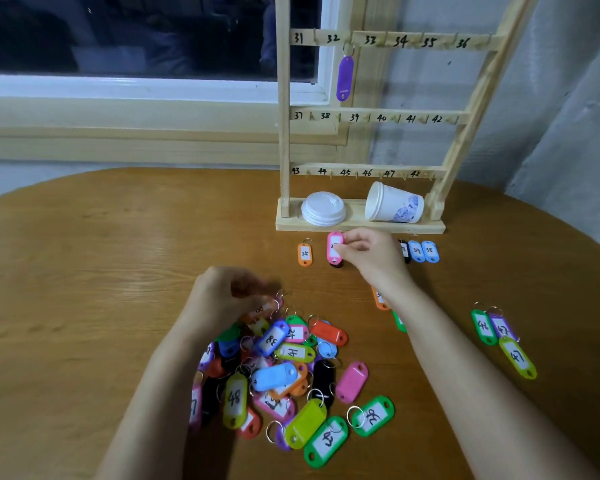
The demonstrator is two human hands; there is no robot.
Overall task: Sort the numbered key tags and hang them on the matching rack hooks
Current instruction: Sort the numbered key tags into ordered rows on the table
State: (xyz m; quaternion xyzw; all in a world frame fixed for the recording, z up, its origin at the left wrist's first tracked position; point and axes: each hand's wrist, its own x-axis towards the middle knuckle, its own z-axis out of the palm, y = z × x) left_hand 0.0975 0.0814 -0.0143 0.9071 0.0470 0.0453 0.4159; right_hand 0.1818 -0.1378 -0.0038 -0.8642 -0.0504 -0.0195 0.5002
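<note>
The right grip [364,254] pinches a pink tag [334,250] near the base of the rack [361,227]. The left grip [222,294], blurred, curls over the tag heap [284,372] on the counter [101,258]. A purple tag [345,77] hangs from the top rail.

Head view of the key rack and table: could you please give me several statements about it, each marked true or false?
1. A purple tag hangs from the top row of the rack. True.
2. The right hand pinches an orange tag. False: it pinches a pink tag.
3. The paper cup stands upright on the rack's base. False: it lies tipped over on its side.
4. Light-blue tag 34 lies right beside tag 35. True.
5. The left hand touches the rack. False: it is at the tag pile, away from the rack.
</note>
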